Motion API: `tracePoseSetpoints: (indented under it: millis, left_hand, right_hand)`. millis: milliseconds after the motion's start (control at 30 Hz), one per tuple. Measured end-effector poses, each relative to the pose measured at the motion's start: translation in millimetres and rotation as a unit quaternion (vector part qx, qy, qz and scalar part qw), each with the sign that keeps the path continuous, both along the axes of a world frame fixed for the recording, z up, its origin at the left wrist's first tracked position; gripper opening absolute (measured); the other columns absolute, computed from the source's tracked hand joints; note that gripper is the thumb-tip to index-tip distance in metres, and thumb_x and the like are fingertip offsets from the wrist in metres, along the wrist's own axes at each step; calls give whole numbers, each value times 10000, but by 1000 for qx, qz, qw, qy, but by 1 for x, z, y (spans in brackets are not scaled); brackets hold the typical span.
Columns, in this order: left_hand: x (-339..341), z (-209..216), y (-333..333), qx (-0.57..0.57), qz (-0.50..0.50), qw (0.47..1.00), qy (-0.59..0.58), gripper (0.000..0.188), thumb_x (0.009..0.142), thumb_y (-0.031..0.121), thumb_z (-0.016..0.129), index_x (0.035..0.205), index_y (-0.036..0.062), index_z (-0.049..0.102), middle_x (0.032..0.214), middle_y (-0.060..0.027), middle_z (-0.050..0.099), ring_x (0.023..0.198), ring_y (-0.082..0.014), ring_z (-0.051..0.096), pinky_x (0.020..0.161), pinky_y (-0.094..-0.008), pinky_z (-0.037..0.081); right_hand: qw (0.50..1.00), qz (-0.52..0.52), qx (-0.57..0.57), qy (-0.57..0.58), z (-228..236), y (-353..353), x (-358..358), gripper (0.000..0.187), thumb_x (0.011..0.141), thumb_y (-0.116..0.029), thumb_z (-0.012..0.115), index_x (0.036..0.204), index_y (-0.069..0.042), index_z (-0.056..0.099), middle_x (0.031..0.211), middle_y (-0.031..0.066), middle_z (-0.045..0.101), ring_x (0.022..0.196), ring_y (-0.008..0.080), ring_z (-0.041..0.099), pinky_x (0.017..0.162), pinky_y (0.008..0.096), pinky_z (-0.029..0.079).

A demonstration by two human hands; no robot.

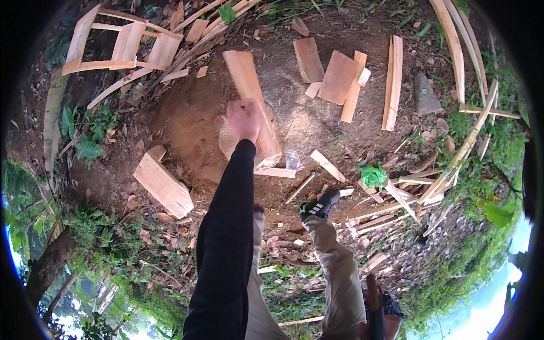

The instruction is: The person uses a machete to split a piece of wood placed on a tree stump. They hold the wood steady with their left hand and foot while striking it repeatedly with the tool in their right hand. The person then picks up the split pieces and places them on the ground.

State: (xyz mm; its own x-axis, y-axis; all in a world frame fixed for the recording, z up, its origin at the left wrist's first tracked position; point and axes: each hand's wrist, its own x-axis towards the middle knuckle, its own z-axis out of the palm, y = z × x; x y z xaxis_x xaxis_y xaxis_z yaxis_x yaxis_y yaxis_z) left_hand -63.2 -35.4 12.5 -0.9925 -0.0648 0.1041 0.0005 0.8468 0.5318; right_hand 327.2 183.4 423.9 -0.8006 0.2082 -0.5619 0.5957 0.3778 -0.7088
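My left hand (242, 120), at the end of a black sleeve, is closed on the left edge of a thick wooden plank (267, 133). The plank slants away from me, its near end by a round pale wood block (226, 137) that is partly hidden beneath the hand and plank. At the lower right, my right hand (391, 327) is closed around a dark tool with a long flat brown part (372, 300). Blurred and cut by the frame edge, that tool's kind cannot be made out. A crumpled clear plastic bag (293, 160) lies beside the plank's near end.
Left of my arm lies a wide board (164, 184). Several cut boards (338, 76) rest on the bare soil ahead. A slatted wooden frame (122, 42) stands far left. Right of my shoe (321, 205) are a green plastic bag (373, 176) and piled wood strips (391, 218).
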Motion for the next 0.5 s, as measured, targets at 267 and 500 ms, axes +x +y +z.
tracePoseSetpoints:
  millis: [267,500]
  left_hand:
    - [-90,51,0,133,38,987,-87,336,871,315,679,939,-9,623,876,-174,665,795,-296,649,757,-405,506]
    - [-150,106,9,159,-191,969,-9,279,899,235,665,1027,33,522,802,-176,655,729,-279,678,679,-388,537]
  right_hand:
    - [976,-164,87,-113,6,-27,16,219,705,-166,755,633,-78,568,530,65,536,446,212,538,477,319,436]
    - [957,-261,65,-104,10,-52,-6,237,638,-142,781,622,-78,553,560,49,567,492,190,581,538,311,472]
